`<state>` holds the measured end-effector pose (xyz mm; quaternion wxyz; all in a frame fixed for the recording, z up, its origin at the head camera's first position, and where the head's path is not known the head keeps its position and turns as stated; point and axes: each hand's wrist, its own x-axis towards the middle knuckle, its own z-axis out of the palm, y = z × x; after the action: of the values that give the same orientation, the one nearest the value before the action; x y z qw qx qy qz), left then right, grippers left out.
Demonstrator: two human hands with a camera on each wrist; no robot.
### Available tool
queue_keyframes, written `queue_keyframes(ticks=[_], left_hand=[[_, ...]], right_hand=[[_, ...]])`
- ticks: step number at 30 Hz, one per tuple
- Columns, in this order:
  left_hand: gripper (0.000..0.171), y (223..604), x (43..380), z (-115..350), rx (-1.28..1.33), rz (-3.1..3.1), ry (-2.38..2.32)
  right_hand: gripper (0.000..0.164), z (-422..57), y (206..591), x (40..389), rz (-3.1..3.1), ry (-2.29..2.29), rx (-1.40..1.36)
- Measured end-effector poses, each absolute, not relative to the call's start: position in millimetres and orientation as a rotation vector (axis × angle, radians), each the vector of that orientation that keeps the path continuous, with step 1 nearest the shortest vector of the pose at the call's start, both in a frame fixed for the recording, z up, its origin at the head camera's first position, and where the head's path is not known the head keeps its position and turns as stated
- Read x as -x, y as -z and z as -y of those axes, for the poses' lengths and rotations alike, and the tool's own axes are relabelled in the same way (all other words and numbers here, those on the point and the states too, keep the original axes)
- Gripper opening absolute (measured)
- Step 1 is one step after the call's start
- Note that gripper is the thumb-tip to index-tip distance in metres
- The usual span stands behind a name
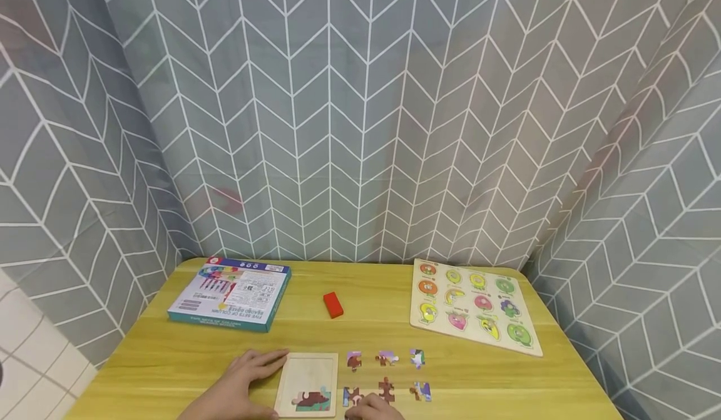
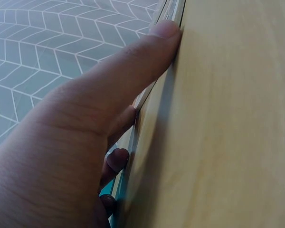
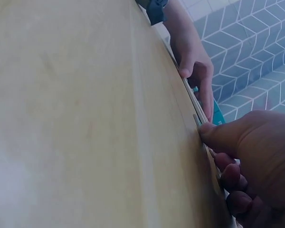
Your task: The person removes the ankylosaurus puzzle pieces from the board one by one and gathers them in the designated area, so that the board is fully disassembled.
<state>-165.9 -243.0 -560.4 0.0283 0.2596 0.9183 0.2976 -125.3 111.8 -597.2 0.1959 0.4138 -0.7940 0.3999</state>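
Observation:
In the head view a square wooden puzzle tray (image 1: 306, 370) lies near the table's front edge, with joined brown and teal pieces (image 1: 312, 399) at its lower right. My left hand (image 1: 242, 385) holds the tray's left side, fingers at the upper corner and thumb at the lower one. My right hand (image 1: 374, 407) is just right of the tray, partly cut off by the frame. In the right wrist view its thumb and fingers pinch a thin puzzle piece (image 3: 197, 120), seen edge-on. Loose jigsaw pieces (image 1: 386, 389) lie in two rows beside and beyond this hand.
A boxed set (image 1: 231, 295) lies at the back left of the wooden table (image 1: 372, 332). A red block (image 1: 333, 305) sits near the middle. At the back right is a fruit-and-vegetable board (image 1: 473, 307). Patterned curtains (image 1: 360, 126) hang behind and beside the table.

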Motion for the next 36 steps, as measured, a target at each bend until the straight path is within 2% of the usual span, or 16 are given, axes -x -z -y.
queue_keyframes(ticks=[36], left_hand=[[0.094,562.4,167.7,244.5,-0.845,-2.801,-0.97]], right_hand=[[0.009,-110.4,600.5,123.5,2.216,-1.196,-1.104]])
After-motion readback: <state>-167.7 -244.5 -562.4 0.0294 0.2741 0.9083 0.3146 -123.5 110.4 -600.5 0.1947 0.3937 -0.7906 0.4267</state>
